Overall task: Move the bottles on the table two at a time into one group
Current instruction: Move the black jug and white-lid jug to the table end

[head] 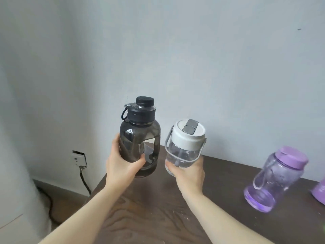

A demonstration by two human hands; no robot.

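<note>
Mid-carry, the left hand (121,166) wraps the smoky black bottle (139,138) and the right hand (189,170) the clear white-lidded bottle (184,147), both aloft over the table (154,208); the purple bottle (274,178) stands at three o'clock, probably the group they should join.

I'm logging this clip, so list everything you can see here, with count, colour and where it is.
dark bottle: one, smoky black with black cap, held up above the table's left end
clear bottle: one, clear with white lid and grey handle, held up beside the dark one
purple bottle: one, translucent purple, standing on the table at right
purple object: one, cut off at the right edge, cannot tell what
table: one, dark brown wood
wall socket: one, white, low on the wall, dark cable hanging
left hand: gripping the dark bottle
right hand: gripping the clear bottle
</note>
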